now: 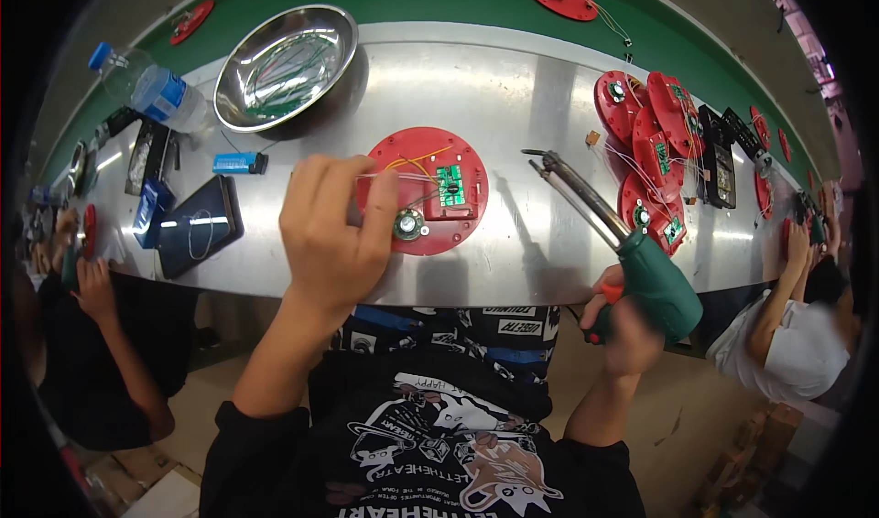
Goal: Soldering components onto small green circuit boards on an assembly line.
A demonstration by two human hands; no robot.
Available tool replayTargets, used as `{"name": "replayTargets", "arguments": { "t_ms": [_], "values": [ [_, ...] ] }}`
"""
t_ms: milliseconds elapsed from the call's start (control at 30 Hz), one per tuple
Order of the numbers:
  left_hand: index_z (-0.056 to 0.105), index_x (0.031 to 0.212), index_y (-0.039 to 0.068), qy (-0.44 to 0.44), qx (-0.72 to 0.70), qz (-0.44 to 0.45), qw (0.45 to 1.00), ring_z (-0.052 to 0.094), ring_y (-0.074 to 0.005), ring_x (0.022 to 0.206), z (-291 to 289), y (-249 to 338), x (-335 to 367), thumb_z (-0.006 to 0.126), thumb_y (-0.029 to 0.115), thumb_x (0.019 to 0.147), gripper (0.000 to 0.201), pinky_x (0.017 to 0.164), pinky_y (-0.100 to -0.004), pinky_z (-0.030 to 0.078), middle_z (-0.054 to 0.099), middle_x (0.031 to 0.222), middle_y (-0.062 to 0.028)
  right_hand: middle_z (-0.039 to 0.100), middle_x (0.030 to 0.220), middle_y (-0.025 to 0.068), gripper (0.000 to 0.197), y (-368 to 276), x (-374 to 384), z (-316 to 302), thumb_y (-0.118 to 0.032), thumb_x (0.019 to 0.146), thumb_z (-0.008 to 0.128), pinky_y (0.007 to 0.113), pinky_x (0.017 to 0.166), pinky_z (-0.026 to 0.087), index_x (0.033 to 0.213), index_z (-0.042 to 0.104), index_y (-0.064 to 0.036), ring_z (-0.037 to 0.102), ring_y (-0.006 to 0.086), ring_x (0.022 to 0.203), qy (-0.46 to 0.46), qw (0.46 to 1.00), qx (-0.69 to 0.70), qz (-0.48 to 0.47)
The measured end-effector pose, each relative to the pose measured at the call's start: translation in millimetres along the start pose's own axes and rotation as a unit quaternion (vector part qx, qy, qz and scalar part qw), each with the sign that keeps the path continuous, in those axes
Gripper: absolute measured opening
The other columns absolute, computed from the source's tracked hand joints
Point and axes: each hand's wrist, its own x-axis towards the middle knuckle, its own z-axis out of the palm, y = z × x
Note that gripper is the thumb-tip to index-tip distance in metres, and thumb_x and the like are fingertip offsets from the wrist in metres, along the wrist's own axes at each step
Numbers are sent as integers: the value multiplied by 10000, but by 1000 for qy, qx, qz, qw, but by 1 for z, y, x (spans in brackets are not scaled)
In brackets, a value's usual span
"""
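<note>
A round red plastic disc (423,147) lies on the metal bench in front of me, bearing a small green circuit board (450,187), a round silver-rimmed part (408,224) and thin wires (409,177). My left hand (331,221) is over the disc's left edge. Its thumb and index finger close around the thin wires, whose ends the hand hides. My right hand (634,337) grips a green soldering gun (661,285) with a red trigger. Its metal tip points up and left, right of the disc and apart from it.
Several red discs with boards and wires (661,156) lie overlapping at the right, beside black parts (721,166). A steel bowl (352,37) holding wires, a water bottle (160,92), a blue lighter (240,163) and a dark tablet-like slab (197,230) stand left. Other people work at both sides.
</note>
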Motion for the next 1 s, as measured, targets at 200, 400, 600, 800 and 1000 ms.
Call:
{"name": "replayTargets", "arguments": {
  "t_ms": [200,400,600,800,1000],
  "values": [
    [663,1167,-9,-229,28,114,966,542,-312,863,-12,24,56,857,299,676,611,755,-406,471,574,946,-142,534,969,185,436,5,21,-44,-329,942,545,308,430,442,1108,509,73,546,203,471,54,995,75,-30],
    [697,1039,25,-387,59,94,915,603,-339,967,30,9,127,815,312,673,480,835,-413,518,611,946,-158,484,1032,135,447,25,36,-61,-421,1008,426,313,464,439,1148,467,1,528,172,524,135,962,226,-71],
    [669,1062,2,-207,286,51,934,695,-384,975,129,7,241,643,236,841,323,815,-486,576,724,994,-213,500,1051,118,412,29,25,-62,-387,1053,375,291,472,446,1214,490,-25,506,132,517,214,938,242,-126],
    [686,1193,98,-296,128,110,940,704,-354,1061,263,65,274,633,281,863,380,865,-462,584,732,1070,-180,523,1053,94,386,37,33,-63,-386,1056,379,284,501,420,1194,488,-42,494,121,563,229,931,255,-120],
    [771,1023,98,-295,90,85,947,713,-328,1051,325,73,261,649,267,849,271,869,-436,573,740,1079,-173,563,1033,108,408,37,30,-81,-375,1048,370,277,535,423,1196,497,-16,503,126,574,293,932,190,-94]
  ]
}}
